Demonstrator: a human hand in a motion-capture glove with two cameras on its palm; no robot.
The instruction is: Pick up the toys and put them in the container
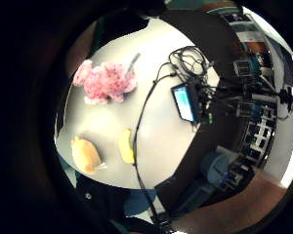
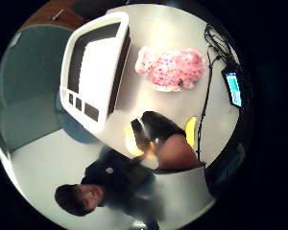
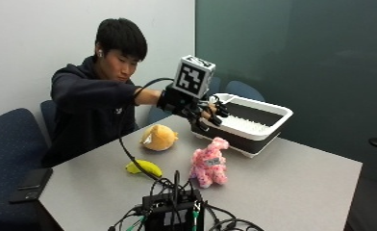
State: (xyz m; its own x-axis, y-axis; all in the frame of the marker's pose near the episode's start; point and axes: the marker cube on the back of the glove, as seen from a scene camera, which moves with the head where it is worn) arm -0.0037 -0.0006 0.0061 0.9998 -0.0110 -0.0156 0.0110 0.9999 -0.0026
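Note:
In the outside view my gloved right hand (image 3: 198, 110) hangs in the air above the grey table, between the orange plush toy (image 3: 157, 137) and the white container (image 3: 247, 121) with black walls. Its fingers are loosely curled and hold nothing. A pink spotted plush (image 3: 209, 164) stands at the table's middle and a yellow banana toy (image 3: 145, 167) lies near the person's side. The little finger side palm view shows the pink plush (image 1: 103, 82), orange plush (image 1: 85, 155) and banana (image 1: 126, 146) on the table below. The thumb side palm view shows the container (image 2: 71, 72) with nothing in it, beside the pink plush (image 2: 172, 68).
A black device with a bundle of cables (image 3: 172, 211) sits at the table's near edge, and a cable runs from it past the banana. Blue chairs (image 3: 12, 144) stand beside the person. A small lit screen (image 1: 184, 102) stands by the cables.

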